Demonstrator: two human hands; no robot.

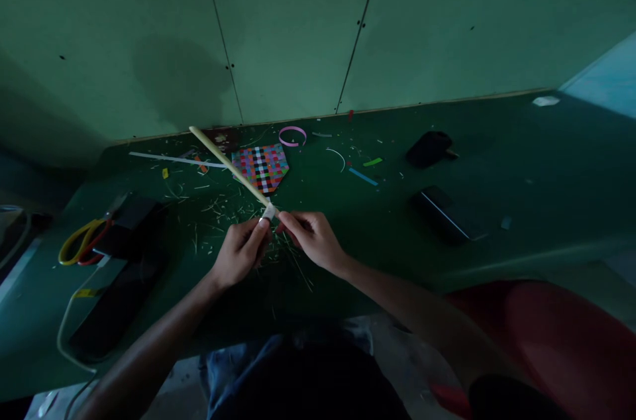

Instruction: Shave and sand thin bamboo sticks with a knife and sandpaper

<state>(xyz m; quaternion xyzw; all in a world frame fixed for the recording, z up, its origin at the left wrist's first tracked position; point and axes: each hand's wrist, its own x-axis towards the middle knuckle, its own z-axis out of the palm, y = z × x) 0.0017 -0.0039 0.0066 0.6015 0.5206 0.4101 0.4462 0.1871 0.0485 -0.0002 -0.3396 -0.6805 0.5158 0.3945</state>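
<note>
A long pale stick slants from the back left down to my hands. My left hand is closed round its near end, thumb on a whitish piece wrapped or pressed there. My right hand pinches at the same end, just to the right; what lies between its fingertips is too small to make out. Behind the stick, partly covered by it, a colourful woven piece with a pointed lower edge lies on the green table. Thin shavings are scattered under and around both hands.
Scissors with yellow and orange handles lie at the left beside a black case and a cable. A pink strip loop and a blue strip lie behind. A dark pouch and a phone are at right.
</note>
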